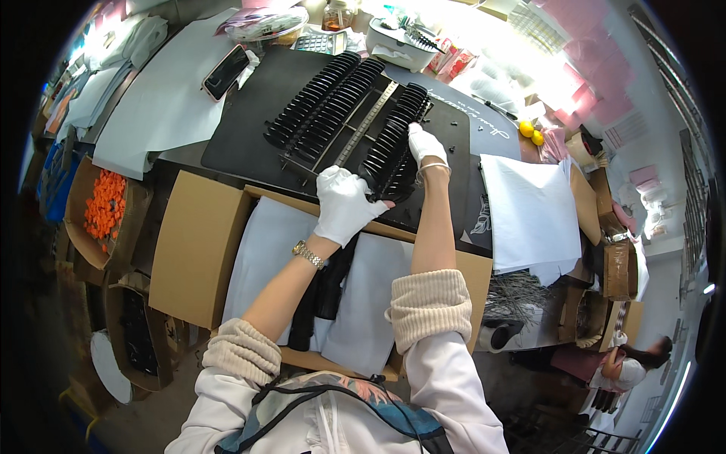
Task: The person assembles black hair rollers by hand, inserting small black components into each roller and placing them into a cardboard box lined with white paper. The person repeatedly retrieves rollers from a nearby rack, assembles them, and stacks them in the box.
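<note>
Gripping ribbed black plastic row [393, 147], white-gloved hands [344, 203]

Cluttered worktable [189, 106], glaring light above, cardboard boxes [106, 227] beside.

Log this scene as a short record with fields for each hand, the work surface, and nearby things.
Left hand: white-gloved left hand on the near end of a row of black pieces
Right hand: white-gloved right hand on the far part of the same row
Other rows: two more rows to the left
Surface: black board under the rows
Below hands: open carton lined with white paper
Nearby: phone, orange parts in a box
</note>
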`<state>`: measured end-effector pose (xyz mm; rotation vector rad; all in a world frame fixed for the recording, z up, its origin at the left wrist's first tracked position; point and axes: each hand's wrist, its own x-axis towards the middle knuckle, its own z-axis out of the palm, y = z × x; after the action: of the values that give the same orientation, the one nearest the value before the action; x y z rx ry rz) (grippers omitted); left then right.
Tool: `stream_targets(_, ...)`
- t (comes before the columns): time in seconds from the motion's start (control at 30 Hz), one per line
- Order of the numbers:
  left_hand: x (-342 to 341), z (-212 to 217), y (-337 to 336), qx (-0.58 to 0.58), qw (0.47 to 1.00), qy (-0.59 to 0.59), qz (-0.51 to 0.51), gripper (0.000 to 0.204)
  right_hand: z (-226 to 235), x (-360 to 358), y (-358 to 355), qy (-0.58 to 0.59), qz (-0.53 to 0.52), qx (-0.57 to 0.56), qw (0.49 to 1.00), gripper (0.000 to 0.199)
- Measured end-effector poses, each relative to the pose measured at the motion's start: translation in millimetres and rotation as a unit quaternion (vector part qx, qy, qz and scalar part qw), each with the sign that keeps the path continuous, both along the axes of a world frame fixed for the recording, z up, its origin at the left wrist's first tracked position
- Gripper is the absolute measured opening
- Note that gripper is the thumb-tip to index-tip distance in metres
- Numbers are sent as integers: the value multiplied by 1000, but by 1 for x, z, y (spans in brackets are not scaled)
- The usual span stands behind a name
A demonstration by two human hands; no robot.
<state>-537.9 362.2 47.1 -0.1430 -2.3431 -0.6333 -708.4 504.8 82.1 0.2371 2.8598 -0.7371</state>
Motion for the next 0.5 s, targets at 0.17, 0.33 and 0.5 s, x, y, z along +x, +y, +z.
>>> stream_targets(0.17, 2, 0, -3, -3, 1000, 6, 0, 46, 1, 49, -4, 5, 133, 39, 990, 58)
stream_targets(0.33, 4, 6, -9, 26, 999, 20, -32, 46, 21, 98, 2, -109, 204, -76, 970, 31)
stream_targets(0.5, 6, 11, -15, 22, 998, -5, -58, 49, 56, 125, 4, -245, 117, -240, 932, 31)
